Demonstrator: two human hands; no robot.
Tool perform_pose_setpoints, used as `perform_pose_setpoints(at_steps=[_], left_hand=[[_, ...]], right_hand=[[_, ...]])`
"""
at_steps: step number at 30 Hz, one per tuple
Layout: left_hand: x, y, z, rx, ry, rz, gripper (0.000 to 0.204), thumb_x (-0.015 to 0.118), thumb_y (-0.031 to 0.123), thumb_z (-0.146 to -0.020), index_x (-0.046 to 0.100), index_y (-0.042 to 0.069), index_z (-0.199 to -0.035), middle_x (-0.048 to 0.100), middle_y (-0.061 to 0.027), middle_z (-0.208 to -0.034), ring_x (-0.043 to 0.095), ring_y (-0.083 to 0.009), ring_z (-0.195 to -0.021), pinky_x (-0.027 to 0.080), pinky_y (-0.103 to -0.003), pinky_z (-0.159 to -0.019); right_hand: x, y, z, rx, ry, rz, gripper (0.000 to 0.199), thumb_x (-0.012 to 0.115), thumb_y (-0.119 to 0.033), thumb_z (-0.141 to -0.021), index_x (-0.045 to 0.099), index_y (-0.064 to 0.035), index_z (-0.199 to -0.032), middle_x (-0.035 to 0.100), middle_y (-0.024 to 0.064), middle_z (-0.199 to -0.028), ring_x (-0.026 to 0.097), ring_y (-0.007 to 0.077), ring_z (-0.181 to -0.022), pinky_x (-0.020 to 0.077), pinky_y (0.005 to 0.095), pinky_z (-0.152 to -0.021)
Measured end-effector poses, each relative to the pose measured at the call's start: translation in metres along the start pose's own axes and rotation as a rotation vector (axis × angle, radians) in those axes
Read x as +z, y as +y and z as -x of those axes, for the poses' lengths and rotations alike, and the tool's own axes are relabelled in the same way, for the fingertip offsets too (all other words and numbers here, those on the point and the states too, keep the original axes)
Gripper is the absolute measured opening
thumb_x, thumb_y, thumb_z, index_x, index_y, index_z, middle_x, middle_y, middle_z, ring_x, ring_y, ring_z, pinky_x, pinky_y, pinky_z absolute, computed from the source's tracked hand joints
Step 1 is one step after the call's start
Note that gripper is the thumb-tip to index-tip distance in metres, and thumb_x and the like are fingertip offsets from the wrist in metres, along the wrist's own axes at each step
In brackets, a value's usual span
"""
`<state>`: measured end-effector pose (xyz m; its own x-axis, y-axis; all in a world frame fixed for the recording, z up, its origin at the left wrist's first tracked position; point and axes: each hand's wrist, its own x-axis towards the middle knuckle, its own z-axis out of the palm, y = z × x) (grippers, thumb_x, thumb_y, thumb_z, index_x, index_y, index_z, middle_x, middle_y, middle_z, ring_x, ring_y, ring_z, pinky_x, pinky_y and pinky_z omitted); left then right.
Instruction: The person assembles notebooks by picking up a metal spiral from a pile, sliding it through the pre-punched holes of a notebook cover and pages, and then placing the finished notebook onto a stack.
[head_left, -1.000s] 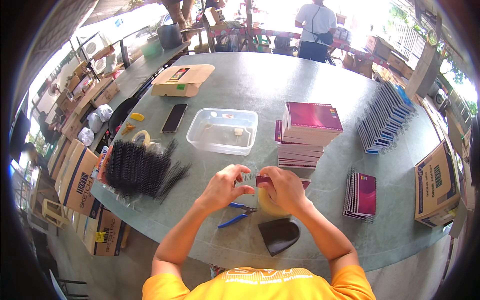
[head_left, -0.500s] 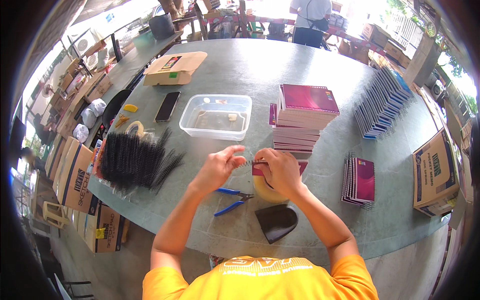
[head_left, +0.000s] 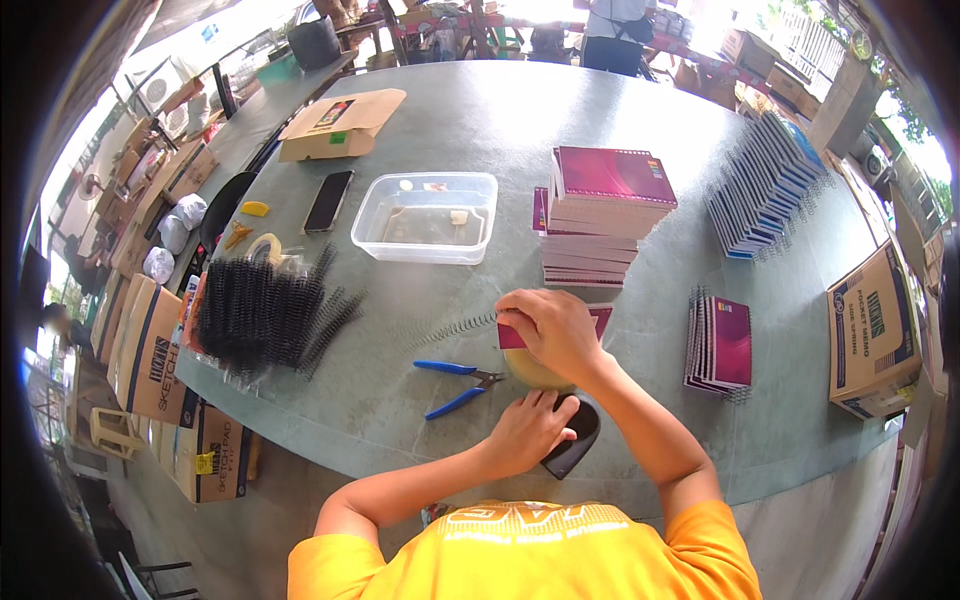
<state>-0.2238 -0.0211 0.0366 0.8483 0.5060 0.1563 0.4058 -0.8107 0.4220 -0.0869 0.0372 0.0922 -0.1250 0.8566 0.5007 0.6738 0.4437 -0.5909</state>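
My right hand (head_left: pixel 552 328) is closed in a pinch at the left end of a small maroon notebook (head_left: pixel 602 316). A thin black spiral binding coil (head_left: pixel 458 328) sticks out leftward from its fingertips, its far end free. Beneath the notebook sits a roll of clear tape (head_left: pixel 535 370). My left hand (head_left: pixel 528 434) lies over the left part of a black rounded holder (head_left: pixel 580 440), fingers apart; its contact with the holder is partly hidden. Blue-handled cutting pliers (head_left: pixel 458 388) lie with handles spread, left of the tape.
Beyond my hands stand a maroon notebook stack (head_left: pixel 610 180) and a clear plastic tub (head_left: pixel 425 250). Many black coils (head_left: pixel 265 315) are heaped at left, near a phone (head_left: pixel 328 202). Bound maroon notebooks (head_left: pixel 728 345), blue notebooks (head_left: pixel 760 190) and a carton (head_left: pixel 872 335) stand at right.
My left hand has left the coil and come down toward me onto the black holder. My right hand keeps its pinch at the notebook. The view has shifted slightly.
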Motion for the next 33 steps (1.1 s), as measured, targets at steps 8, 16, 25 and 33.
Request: perform_pose_setpoints(at_steps=[8, 16, 25, 33], left_hand=[[-0.092, -0.038, -0.02, 0.03, 0.622, -0.295, 0.03, 0.063, 0.022, -0.084, 0.061, 0.004, -0.107, 0.059, -0.0118, -0.104, 0.056, -0.0308, -0.096, 0.045, -0.044, -0.08], [-0.114, -0.079, -0.042, -0.182, 0.275, 0.228, 0.016, 0.067, 0.012, -0.083, 0.065, 0.001, -0.095, 0.064, -0.0124, -0.086, 0.062, -0.0179, -0.071, 0.049, -0.031, -0.064], [-0.114, -0.089, -0.024, -0.07, 0.416, 0.215, 0.014, 0.067, 0.001, -0.073, 0.065, 0.001, -0.087, 0.061, -0.0143, -0.075, 0.06, -0.0272, -0.071, 0.048, -0.036, -0.063], [-0.107, -0.1, -0.033, -0.225, 0.173, 0.579, 0.013, 0.068, 0.009, -0.076, 0.064, 0.0, -0.085, 0.064, -0.0174, -0.085, 0.063, -0.0315, -0.081, 0.049, -0.039, -0.072]], right_hand=[[-0.016, 0.014, 0.016, 0.143, -0.042, 0.374, 0.013, 0.061, -0.019, -0.082, 0.061, -0.0128, -0.094, 0.064, 0.0059, -0.079, 0.062, 0.0267, -0.08, 0.0441, 0.0395, -0.071], [-0.024, 0.012, 0.017, 0.134, -0.094, 0.327, 0.013, 0.061, -0.02, -0.082, 0.063, -0.0133, -0.093, 0.065, 0.0056, -0.08, 0.062, 0.0265, -0.078, 0.0437, 0.04, -0.068], [-0.005, -0.018, -0.006, -0.002, -0.095, 0.302, 0.015, 0.059, -0.017, -0.085, 0.066, -0.011, -0.097, 0.066, 0.01, -0.081, 0.063, 0.0302, -0.075, 0.0468, 0.0414, -0.065], [-0.013, -0.006, -0.001, -0.005, -0.074, 0.089, 0.014, 0.055, -0.014, -0.087, 0.064, -0.006, -0.095, 0.066, 0.0129, -0.085, 0.062, 0.0328, -0.078, 0.0451, 0.0403, -0.066]])
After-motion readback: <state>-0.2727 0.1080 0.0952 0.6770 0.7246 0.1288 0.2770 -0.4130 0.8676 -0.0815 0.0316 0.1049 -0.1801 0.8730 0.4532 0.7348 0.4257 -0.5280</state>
